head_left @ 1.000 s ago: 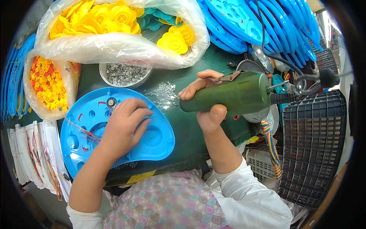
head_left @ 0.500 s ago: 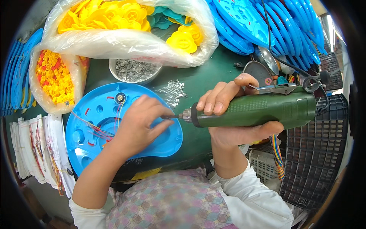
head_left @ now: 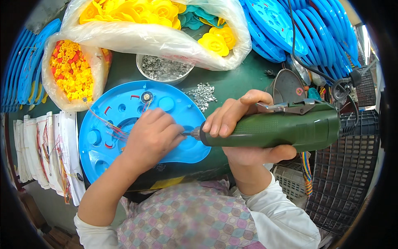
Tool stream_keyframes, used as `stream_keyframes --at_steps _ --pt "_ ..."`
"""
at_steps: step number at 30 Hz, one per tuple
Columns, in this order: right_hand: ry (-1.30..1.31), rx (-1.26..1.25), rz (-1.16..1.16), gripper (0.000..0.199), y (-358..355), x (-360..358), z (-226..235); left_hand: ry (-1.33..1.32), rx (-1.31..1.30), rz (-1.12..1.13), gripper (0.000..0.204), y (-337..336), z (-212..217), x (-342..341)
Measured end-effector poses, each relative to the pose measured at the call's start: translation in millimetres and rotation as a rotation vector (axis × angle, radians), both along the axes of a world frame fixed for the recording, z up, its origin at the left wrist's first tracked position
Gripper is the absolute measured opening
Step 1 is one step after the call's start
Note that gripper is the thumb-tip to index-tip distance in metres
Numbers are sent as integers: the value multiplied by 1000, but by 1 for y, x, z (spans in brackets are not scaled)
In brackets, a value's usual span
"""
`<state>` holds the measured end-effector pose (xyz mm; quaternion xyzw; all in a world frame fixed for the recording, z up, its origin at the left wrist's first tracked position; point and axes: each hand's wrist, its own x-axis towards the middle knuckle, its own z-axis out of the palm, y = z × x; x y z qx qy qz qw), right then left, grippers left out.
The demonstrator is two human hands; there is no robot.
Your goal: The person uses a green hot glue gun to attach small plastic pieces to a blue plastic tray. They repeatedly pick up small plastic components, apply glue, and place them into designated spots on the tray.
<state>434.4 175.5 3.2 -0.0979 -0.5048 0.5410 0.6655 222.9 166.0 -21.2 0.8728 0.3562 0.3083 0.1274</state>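
lay flat on the green counter (head_left: 244,79) in front of the body: blue plastic shell (head_left: 124,112), thin coloured wires (head_left: 108,128) across its inside. pressed down on that shell, left hand (head_left: 151,137), fingers curled around the bit's tip; whether pinching a screw, could not tell. wrapped tight around the green electric screwdriver (head_left: 282,128), right hand (head_left: 242,124), bit (head_left: 188,134) pointed left into the shell. stood just behind: bowl of small screws (head_left: 163,66), loose screws (head_left: 202,93) beside it.

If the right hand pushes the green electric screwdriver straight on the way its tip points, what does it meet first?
Most likely the left hand: the green electric screwdriver in the right hand points at its fingers, which rest on the blue plastic tray. Depth is unclear.
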Motion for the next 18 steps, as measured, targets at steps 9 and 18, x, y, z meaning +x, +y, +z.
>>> stream_keyframes --at_steps 9,18 --pt "-58 6 24 114 -10 -6 5 14 -2 15 20 -5 -1 -4" --pt "-129 -13 -16 113 -21 -4 7 -27 -55 -8 18 -7 -3 -8"
